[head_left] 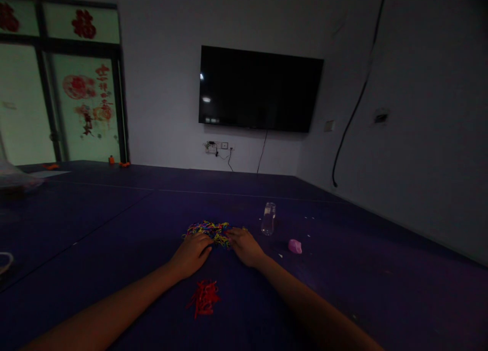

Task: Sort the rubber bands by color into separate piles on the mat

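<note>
A loose pile of thin multicoloured bands or strings [213,229], mostly yellow, blue and red, lies on the dark purple table [152,269]. My left hand [193,253] rests on the near left edge of the pile, its fingers spread and pointing right. On the pile's right side lies my right hand [244,245], fingers apart and touching the strands. I cannot make out anything gripped in either hand. Nearer to me, between my forearms, is a smaller heap of red strands [205,297].
A clear bottle or glass [268,220] stands right of the pile, with a pink lump [295,246] nearer me. A plastic bag [15,180] and a round rim [5,262] are at far left. Small white scraps lie about. Orange items [124,164] sit at the back edge.
</note>
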A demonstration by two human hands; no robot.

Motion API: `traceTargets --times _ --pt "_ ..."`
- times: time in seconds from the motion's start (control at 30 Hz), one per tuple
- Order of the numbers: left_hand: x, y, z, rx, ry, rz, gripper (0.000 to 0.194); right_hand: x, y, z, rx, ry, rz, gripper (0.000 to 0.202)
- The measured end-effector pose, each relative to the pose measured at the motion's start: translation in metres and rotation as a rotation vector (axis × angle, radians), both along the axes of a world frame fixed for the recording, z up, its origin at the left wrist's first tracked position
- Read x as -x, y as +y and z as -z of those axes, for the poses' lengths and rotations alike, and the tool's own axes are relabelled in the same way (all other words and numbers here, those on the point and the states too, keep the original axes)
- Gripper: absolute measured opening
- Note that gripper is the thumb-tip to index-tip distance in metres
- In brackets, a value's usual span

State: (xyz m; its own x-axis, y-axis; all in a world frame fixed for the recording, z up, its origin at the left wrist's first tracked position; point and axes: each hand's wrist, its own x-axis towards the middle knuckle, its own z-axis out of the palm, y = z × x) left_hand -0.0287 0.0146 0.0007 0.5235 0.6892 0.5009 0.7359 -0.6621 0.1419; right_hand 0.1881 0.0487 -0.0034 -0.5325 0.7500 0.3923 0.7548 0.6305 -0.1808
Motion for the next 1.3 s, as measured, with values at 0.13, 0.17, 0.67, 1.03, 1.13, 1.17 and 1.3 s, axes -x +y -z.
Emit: traceTargets --times 0.13,0.17,0.67,1.03,1.13,1.17,1.3 --pt "0.0001 0.0004 -0.0006 0.003 0.017 0.003 0.023 -0.0003 0.0010 -0.0015 -0.035 0.057 -0.010 0.034" --pt "0.0002 0.0004 -0.0008 0.004 0.018 0.004 0.022 -0.0002 0.0012 -0.0019 -0.047 0.076 -0.002 0.034" --pt "-0.0006 -0.0010 -0.0028 0.020 0.026 0.004 0.023 -0.0019 0.0042 0.0042 0.014 -0.006 0.019 0.039" --pt "-0.0006 -0.0007 -0.0018 0.007 0.007 0.012 0.022 -0.0017 -0.0004 0.0014 0.002 0.005 0.017 0.039" --pt "-0.0009 -0.0011 -0.0019 0.008 0.008 0.009 0.022 -0.0012 0.0002 0.0012 0.011 0.007 0.006 0.039" --pt "-0.0008 -0.0013 -0.0019 0.007 0.006 0.009 0.022 -0.0012 0.0008 0.0014 0.009 0.010 0.004 0.039" --pt "0.0000 -0.0017 -0.0016 -0.001 0.001 0.015 0.022 -0.0016 0.0032 0.0028 -0.017 0.040 -0.002 0.040"
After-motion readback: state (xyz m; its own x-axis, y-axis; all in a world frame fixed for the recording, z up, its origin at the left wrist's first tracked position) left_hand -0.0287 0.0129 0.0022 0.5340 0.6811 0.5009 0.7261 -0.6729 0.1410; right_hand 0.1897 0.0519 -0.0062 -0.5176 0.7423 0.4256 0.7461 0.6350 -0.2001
